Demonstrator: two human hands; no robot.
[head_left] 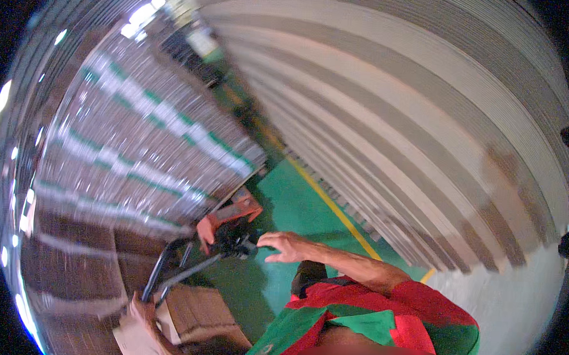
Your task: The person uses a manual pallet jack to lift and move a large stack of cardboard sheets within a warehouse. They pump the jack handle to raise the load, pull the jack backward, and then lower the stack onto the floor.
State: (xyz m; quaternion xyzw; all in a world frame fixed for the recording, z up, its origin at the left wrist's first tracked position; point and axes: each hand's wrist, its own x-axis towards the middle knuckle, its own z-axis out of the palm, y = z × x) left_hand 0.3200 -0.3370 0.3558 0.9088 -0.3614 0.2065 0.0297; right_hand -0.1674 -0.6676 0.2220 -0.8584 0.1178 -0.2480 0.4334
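Pallet jack [232,216], orange, noted on the green floor [297,187], with its dark handle [158,270] leaning out toward the person's left. The end of the handle is held by the left hand [142,311], whose fingers appear closed around it; the finer grip is lost to blur. The right hand [284,247] is held out just beside the jack's dark upper parts; it is loosely open, fingers slightly bent, and nothing is seen to be gripped by it. Whether the jack is touched there cannot be told. A tall stack wrapped in clear film [152,146], crossed by pale and green bands, is seen beyond the jack and to its left. Brown cardboard [205,317] is seen on the near side of the jack, close to the left hand. Right of the jack, the floor is crossed by a yellow line [334,208], and past that a high striped stack [388,131] is ranged. A red and green shirt [381,296] is worn.
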